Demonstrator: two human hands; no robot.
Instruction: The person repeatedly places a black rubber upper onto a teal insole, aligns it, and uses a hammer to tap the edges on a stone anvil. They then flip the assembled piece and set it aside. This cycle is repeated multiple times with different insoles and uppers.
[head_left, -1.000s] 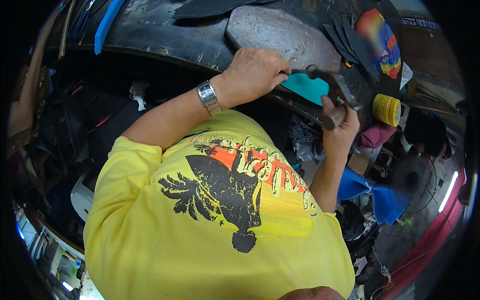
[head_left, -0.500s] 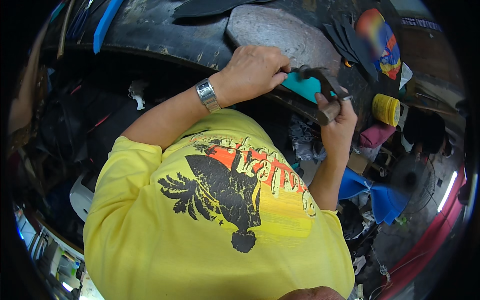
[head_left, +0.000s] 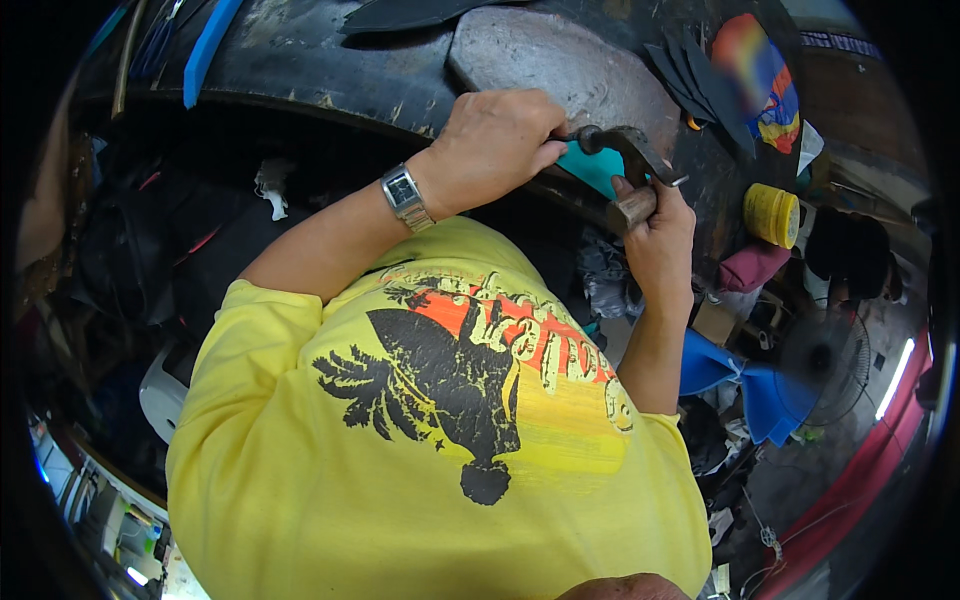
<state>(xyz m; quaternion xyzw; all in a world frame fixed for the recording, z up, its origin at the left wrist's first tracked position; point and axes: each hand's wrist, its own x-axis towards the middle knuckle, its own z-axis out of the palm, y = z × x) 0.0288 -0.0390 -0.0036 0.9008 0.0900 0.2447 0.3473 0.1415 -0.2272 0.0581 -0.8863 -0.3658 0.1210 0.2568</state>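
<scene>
My right hand [head_left: 664, 232] is closed round the short wooden handle of a hammer [head_left: 632, 143] with a dark, curved metal head. The rounded face of the head is close to my left fingertips, above the edge of a smooth brown stone slab [head_left: 560, 58]. My left hand [head_left: 500, 135] is pinched, with a thin dark edge showing at its fingertips. A flat teal piece [head_left: 594, 170] lies just beside that pinch and partly under the hammer. Whether the dark edge belongs to the teal piece I cannot tell.
The slab rests on a worn black table [head_left: 330, 60]. Thin black cut pieces [head_left: 700, 90] and a colourful bag [head_left: 780, 115] lie right of it. Beyond are a yellow tub [head_left: 770, 215], a blue sheet [head_left: 775, 405] and a fan [head_left: 822, 358]. A blue strip [head_left: 208, 55] overhangs the table's left part.
My right hand and the hammer have moved left, bringing the hammer head close to my left fingertips. My left hand has shifted slightly left, still pinched.
</scene>
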